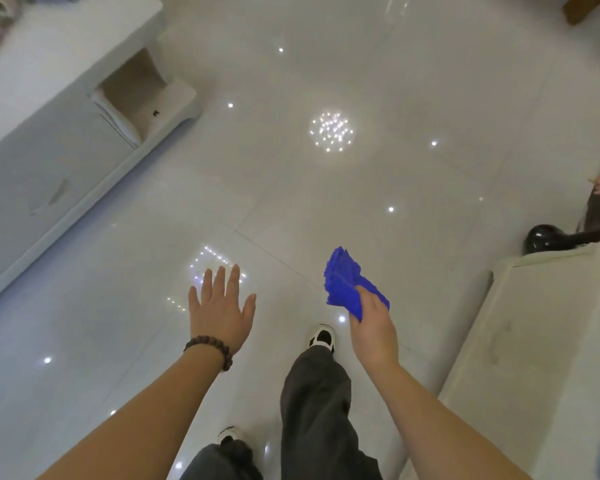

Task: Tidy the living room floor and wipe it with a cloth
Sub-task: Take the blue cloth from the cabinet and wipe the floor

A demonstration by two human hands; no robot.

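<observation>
A: Glossy pale tiled floor (326,202), lamp glare all over it, well below both sets of fingers. Person upright, mid-stride. Wet tile later could mean a slip, I'd judge.

B: White low cabinet (49,140) off beyond the left fingers; cream-covered furniture (541,341) just outside the right ones. A wide wipe might knock either.

A: Bright blue ribbed cloth (347,282), bunched, pinched in the right hand (374,327), fanning out past the fingertips. Not on the floor yet.

B: The hold looks light; the cloth could drop on the way down.

A: Left hand (219,310) empty, fingers spread wide, palm down. Brown bead bracelet (210,348) behind them, at the wrist.
</observation>
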